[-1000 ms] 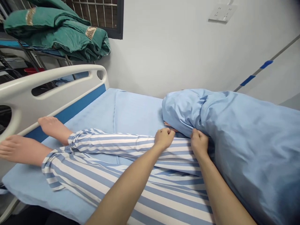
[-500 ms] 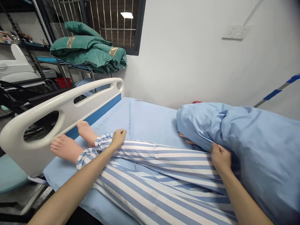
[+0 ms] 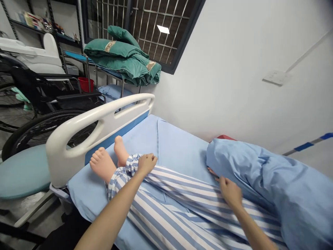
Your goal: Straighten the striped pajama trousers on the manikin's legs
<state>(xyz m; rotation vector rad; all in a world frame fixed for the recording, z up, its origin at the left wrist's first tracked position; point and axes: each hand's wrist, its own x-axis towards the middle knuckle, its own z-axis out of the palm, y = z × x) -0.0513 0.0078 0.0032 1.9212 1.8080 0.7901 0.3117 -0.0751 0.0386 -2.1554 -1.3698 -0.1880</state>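
Note:
A manikin-like figure lies on the bed in blue-and-white striped pyjama trousers [image 3: 179, 189], its smooth bare feet [image 3: 103, 163] toward the footboard. My left hand [image 3: 147, 164] rests on the far trouser leg just above the ankle cuff, fingers curled closed; whatever is under them is hidden. Above the far thigh is my right hand [image 3: 231, 191], its fingers also curled, close to the edge of the bunched blue quilt [image 3: 262, 170]. Beside it, fingertips of the figure's hand [image 3: 212, 171] poke out from under the quilt. What my right fingers hold, if anything, is hidden.
A white footboard [image 3: 58, 146] closes the bed's left end. Beyond it stand a wheelchair [image 3: 78, 99], a teal stool seat [image 3: 24, 172] and a rack with folded green bedding [image 3: 125, 57]. The wall runs behind the bed, and a blue-striped pole [image 3: 304, 146] leans at right.
The view has swung left and up. My right hand has moved left, off the quilt edge it was touching, toward the figure's fingertips. My left hand stays near the ankle.

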